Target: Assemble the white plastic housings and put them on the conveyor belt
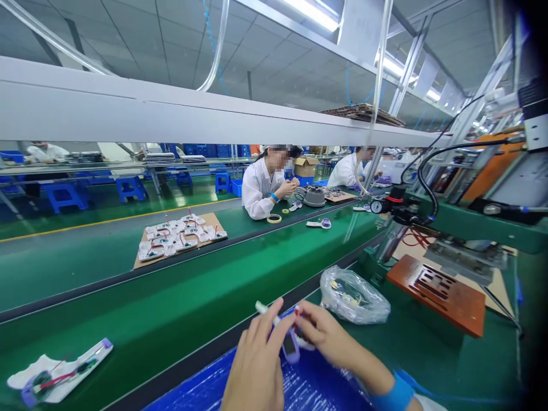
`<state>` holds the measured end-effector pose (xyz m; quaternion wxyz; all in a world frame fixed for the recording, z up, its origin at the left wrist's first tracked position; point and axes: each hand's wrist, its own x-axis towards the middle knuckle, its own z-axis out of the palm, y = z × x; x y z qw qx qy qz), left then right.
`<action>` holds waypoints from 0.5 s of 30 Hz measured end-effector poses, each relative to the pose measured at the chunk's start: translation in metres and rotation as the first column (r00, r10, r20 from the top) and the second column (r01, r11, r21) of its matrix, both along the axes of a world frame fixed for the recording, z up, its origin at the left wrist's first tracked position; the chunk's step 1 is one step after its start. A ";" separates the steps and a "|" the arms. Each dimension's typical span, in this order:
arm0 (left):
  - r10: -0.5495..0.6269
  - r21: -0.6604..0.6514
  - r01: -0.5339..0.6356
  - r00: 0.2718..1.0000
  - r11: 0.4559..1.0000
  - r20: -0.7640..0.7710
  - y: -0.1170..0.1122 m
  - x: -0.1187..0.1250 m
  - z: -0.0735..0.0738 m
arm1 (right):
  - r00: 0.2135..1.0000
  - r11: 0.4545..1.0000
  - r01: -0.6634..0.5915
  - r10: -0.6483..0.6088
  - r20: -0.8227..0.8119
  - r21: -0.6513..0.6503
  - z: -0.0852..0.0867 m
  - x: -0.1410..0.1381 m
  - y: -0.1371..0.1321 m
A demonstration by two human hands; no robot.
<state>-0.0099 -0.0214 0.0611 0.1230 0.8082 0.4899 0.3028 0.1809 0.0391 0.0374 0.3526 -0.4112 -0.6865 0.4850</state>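
Observation:
A white-and-purple plastic housing with a small dark window is between my two hands, above a blue plastic-covered surface. My left hand is closed around its left side, with the white end showing past the fingers. On the other side, my right hand has its thumb and finger pinched together by a small red-and-white part at the top of the housing. Fingers cover much of the housing, so its inside is mostly hidden. A blue band is around my right wrist.
An open housing with wires lies on the green conveyor belt; another housing is farther along. A clear bag and a press with an orange plate stand right. Across sits a co-worker beside a board of housings.

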 end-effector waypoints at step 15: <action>-0.010 -0.227 -0.042 0.975 0.973 -0.220 0.001 0.037 -0.032 | 0.964 0.980 0.198 -0.200 -0.176 -0.032 -0.050 -0.004 -0.018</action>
